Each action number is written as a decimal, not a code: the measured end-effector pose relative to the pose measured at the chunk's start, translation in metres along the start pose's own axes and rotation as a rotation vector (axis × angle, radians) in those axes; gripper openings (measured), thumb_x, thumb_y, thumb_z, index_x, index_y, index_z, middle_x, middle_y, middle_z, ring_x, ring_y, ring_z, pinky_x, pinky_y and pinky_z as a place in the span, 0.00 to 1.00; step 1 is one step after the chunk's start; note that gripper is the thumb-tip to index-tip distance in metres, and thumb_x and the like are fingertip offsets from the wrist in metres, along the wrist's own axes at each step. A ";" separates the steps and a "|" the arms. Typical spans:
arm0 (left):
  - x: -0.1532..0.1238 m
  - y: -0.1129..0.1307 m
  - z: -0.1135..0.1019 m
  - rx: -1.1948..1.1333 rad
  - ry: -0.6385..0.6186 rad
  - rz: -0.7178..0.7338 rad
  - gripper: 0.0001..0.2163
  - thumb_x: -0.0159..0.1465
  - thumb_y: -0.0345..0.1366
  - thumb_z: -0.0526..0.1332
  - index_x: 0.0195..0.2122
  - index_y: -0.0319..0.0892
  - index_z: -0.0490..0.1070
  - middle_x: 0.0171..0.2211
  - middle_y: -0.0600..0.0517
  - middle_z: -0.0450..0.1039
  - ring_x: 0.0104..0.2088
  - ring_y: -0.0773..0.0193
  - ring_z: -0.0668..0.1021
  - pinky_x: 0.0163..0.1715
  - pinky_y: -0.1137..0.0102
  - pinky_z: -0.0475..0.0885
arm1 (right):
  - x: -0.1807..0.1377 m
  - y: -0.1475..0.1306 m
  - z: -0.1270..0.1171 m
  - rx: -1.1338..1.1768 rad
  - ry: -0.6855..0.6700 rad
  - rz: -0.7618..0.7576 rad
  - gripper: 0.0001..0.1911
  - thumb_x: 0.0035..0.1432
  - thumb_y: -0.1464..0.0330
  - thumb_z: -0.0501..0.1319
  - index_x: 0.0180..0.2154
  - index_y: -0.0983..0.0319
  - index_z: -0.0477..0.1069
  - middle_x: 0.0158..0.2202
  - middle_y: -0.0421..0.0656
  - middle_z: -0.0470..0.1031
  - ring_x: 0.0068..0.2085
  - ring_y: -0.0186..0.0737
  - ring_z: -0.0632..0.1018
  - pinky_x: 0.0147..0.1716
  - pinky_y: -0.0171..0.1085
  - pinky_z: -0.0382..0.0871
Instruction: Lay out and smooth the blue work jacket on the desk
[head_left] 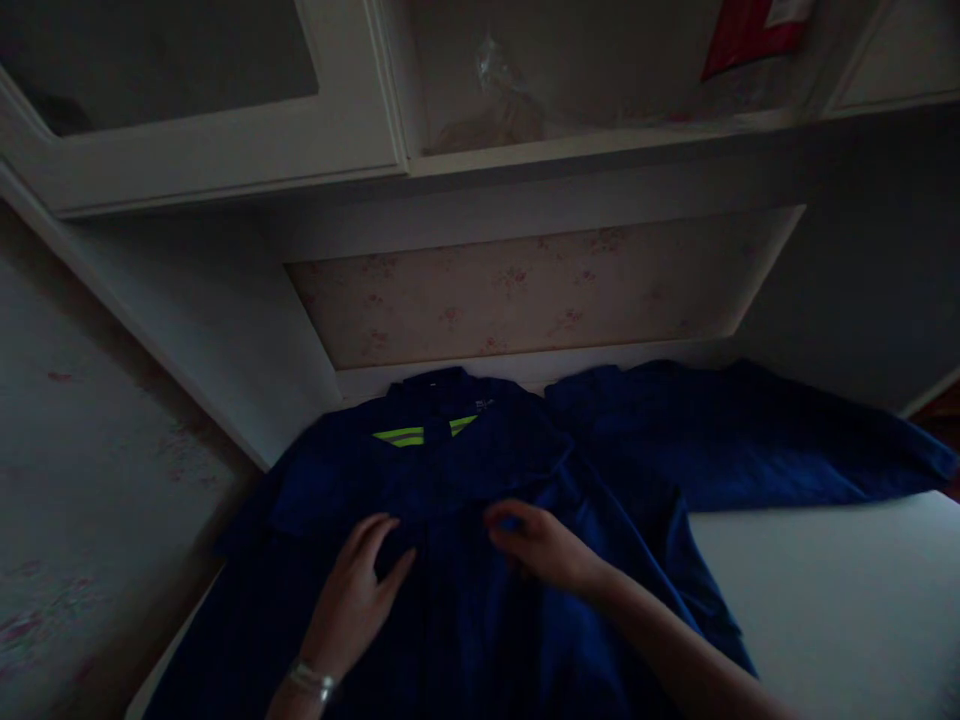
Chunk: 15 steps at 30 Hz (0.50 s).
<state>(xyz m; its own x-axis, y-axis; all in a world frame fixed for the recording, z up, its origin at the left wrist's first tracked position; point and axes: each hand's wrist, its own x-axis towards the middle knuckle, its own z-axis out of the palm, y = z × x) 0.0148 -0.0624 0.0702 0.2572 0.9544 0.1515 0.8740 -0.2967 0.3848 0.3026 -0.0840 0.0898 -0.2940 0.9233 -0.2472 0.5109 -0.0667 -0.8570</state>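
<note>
Two hands, ours: left hand (358, 590) spread flat, right hand (536, 548) pinching the soft (likely light, floppy) blue jacket (465, 480) near the white surface's (825, 600) back edge.

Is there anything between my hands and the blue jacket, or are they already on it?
Nothing visible is in the way. The left hand and right hand both rest directly on the front of the dark blue jacket spread over the white surface.

The dark navy-blue cloth work jacket (465, 520) carries bright yellow-green striped bands (420, 434) inside its collar, and it lies on a plain white flat tabletop (832, 590). Behind the table's far edge the pale cream wallpaper panel (540, 295) shows a faint pink floral pattern, and a red cloth piece (746, 35) shows behind the white-framed cabinet (225, 150).
</note>
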 end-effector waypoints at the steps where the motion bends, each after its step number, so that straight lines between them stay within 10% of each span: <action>1: 0.019 -0.002 0.007 0.029 0.029 -0.007 0.27 0.64 0.50 0.55 0.59 0.38 0.62 0.60 0.41 0.63 0.60 0.55 0.67 0.59 0.61 0.64 | 0.016 0.002 -0.003 -0.009 0.121 0.045 0.23 0.65 0.60 0.49 0.58 0.59 0.64 0.37 0.45 0.78 0.32 0.39 0.79 0.27 0.35 0.71; 6: 0.063 0.000 0.036 0.105 0.016 -0.001 0.21 0.60 0.37 0.58 0.55 0.39 0.68 0.50 0.41 0.74 0.51 0.44 0.74 0.49 0.46 0.68 | 0.058 0.021 -0.009 -0.193 0.293 -0.010 0.36 0.53 0.74 0.57 0.64 0.59 0.55 0.65 0.50 0.56 0.53 0.46 0.73 0.52 0.43 0.66; 15: 0.015 -0.063 -0.020 0.108 0.121 -0.047 0.10 0.56 0.28 0.53 0.36 0.46 0.69 0.33 0.52 0.76 0.35 0.59 0.80 0.37 0.67 0.74 | 0.082 0.038 -0.006 -0.188 0.290 -0.006 0.19 0.50 0.71 0.59 0.45 0.55 0.73 0.48 0.44 0.73 0.50 0.52 0.74 0.51 0.50 0.63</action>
<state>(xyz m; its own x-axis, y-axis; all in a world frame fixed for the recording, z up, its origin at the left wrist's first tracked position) -0.0450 -0.0302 0.0663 0.1694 0.9541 0.2471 0.9248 -0.2405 0.2949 0.3030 -0.0087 0.0401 -0.0691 0.9944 -0.0800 0.6574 -0.0150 -0.7534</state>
